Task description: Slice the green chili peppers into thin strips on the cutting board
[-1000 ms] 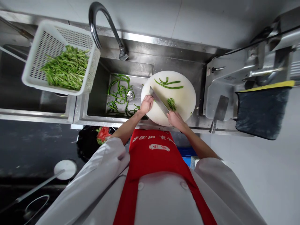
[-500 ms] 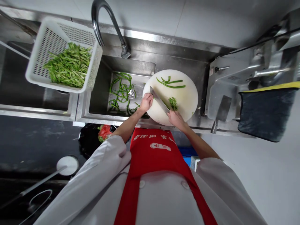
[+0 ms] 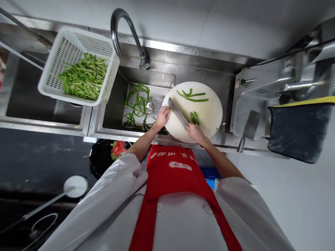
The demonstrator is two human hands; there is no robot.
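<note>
My right hand is closed round the handle of a cleaver, its blade slanting up and left over the round white cutting board. My left hand is closed at the board's left edge, pinching the end of a green bean beside the blade; most of that bean is hidden. Cut green bean pieces lie in a small heap to the right of the blade. Farther back on the board rest a few whole green beans.
Loose long beans lie in the sink at left, under a curved faucet. A white perforated basket holds cut beans. At right lie a second cleaver and a dark cloth. A black bin stands below.
The whole view has shifted slightly down and to the right. My hands, the cleaver and the beans keep nearly the same places on the board.
</note>
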